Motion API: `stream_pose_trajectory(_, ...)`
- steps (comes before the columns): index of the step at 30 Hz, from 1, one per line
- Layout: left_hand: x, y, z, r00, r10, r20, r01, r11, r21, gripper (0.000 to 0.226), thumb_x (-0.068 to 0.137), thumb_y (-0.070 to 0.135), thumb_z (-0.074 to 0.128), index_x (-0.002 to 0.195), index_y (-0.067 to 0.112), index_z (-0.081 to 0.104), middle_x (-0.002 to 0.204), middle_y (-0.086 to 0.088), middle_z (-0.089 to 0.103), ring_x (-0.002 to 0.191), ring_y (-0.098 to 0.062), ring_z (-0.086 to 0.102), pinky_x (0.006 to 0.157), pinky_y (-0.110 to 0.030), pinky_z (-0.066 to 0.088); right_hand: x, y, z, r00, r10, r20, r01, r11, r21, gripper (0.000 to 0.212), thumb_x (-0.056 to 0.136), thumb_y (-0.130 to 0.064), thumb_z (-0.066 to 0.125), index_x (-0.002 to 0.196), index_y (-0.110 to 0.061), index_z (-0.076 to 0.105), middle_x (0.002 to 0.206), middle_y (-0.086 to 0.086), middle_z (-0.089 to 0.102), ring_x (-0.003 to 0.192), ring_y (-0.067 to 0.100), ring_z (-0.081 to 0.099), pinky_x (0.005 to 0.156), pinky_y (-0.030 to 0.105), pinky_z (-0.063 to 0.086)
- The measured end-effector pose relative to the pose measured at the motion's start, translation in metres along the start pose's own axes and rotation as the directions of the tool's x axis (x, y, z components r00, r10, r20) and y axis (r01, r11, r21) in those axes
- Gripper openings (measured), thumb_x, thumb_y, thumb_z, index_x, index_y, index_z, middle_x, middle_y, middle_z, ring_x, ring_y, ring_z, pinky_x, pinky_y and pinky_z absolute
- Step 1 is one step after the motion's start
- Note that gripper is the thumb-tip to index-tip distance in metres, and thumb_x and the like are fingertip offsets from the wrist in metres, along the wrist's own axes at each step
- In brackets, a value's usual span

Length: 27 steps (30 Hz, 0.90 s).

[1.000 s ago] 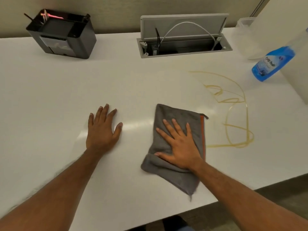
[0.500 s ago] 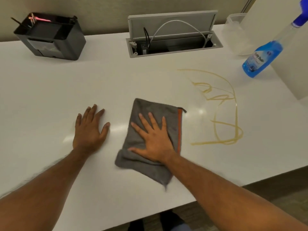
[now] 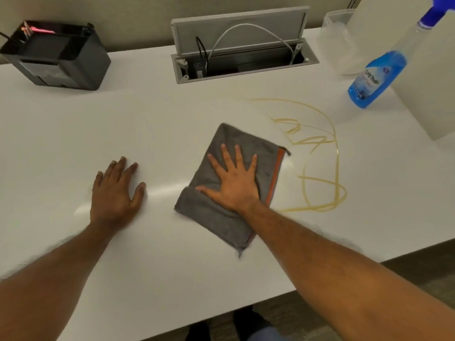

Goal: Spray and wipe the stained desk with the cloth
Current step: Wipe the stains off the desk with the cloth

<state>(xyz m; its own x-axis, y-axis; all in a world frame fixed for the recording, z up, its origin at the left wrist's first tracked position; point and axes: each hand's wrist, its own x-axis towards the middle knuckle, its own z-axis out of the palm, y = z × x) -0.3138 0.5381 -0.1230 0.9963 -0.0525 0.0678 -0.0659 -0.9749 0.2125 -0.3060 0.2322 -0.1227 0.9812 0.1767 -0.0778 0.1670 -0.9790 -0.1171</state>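
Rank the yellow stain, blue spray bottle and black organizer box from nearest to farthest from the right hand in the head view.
From the right hand on the cloth:
1. Yellow stain, just to its right.
2. Blue spray bottle, far right, toward the back.
3. Black organizer box, back left corner.

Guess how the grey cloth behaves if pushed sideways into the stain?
The grey cloth looks soft and folded, so it will probably bunch unless pressed. The right hand lies flat on it, which should carry it along. The white desk looks glossy, so it likely glides easily.
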Motion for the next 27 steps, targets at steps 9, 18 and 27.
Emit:
stream_pose_trajectory(9,0.002,0.041,-0.003,0.998,-0.059,-0.029,0.057,0.997,-0.06,0.063,0.089,0.048,0.034,0.133,0.008,0.056,0.145,-0.015,0.05,0.133,-0.04,0.045,0.109,-0.05,0.039,-0.066,0.088,0.001,0.987,-0.149,-0.065,0.15,0.988,0.019,0.083,0.081,-0.089,0.029,0.152,-0.047,0.022,0.166,-0.01,0.011,0.154,0.022,0.001,0.115,0.069,0.005)
stream_pose_trajectory(18,-0.005,0.117,0.023,0.994,0.004,0.107,-0.003,1.0,-0.015,0.068,0.089,0.065,0.033,0.148,0.031,0.038,0.161,0.003,0.028,0.15,-0.034,0.016,0.116,-0.063,0.011,0.005,0.059,-0.01,0.998,-0.022,0.066,0.022,1.0,-0.002,0.098,0.072,-0.095,0.011,0.155,-0.045,0.005,0.167,-0.003,-0.007,0.152,0.033,-0.012,0.111,0.074,-0.01)
stream_pose_trajectory(27,-0.008,0.123,0.019,0.994,-0.007,0.106,0.008,1.0,-0.01,0.07,0.091,0.066,0.024,0.151,0.029,0.033,0.163,0.004,0.021,0.152,-0.031,0.008,0.117,-0.063,0.006,-0.073,0.131,-0.007,0.984,-0.18,-0.011,0.18,0.984,0.002,0.087,0.078,-0.093,0.023,0.153,-0.048,0.019,0.167,-0.009,0.008,0.154,0.022,-0.002,0.115,0.069,0.002)
